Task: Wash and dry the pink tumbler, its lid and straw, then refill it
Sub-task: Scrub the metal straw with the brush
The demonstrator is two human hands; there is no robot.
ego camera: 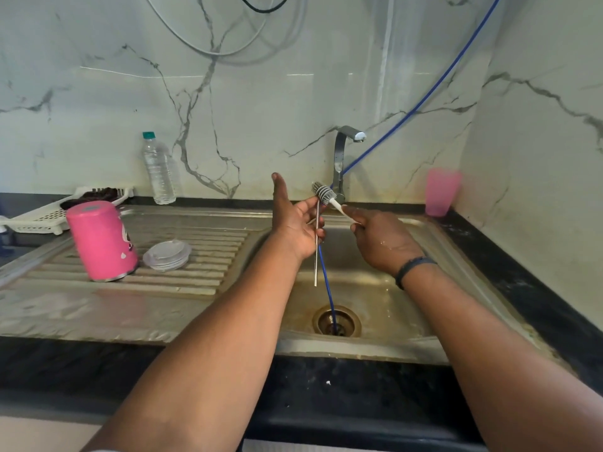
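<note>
Here, thin metal straw (316, 252) upright in left hand (295, 223), over sink (368, 282).

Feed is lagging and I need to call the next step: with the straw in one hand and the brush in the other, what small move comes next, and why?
Probably bring the brush in the right hand against the straw, which the left hand holds upright over the sink. Tumbler and lid already rest on the drainboard; the tap shows no water running.
</note>
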